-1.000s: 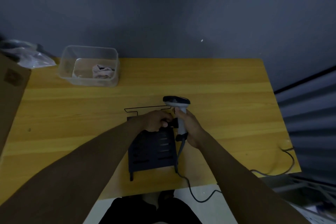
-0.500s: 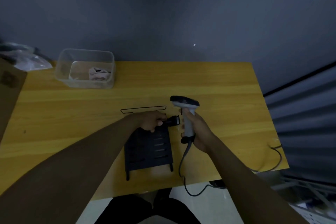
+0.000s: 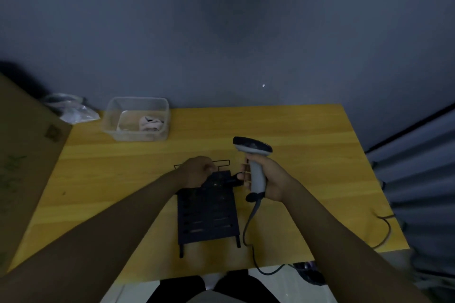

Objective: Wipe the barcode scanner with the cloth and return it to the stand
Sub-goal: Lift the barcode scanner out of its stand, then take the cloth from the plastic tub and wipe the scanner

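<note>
My right hand [image 3: 268, 177] grips the grey handle of the barcode scanner [image 3: 253, 155], holding it upright to the right of the black stand [image 3: 208, 214]. The scanner's dark head points left, and its cable [image 3: 251, 226] hangs down over the table's front edge. My left hand [image 3: 198, 171] rests curled on the stand's far top edge, by its black holder clip [image 3: 235, 178]. A crumpled pale cloth [image 3: 150, 123] lies inside the clear plastic tub [image 3: 112, 122] at the back left.
The wooden table [image 3: 307, 155] meets a dark wall at its far edge. A cardboard box [image 3: 27, 167] stands at the left edge, with a plastic bag [image 3: 73, 110] behind it. A second cable [image 3: 385, 229] loops at the table's right front corner.
My right hand has lifted the scanner out of the stand's clip and carried it to the right. My left hand stays on the stand's top.
</note>
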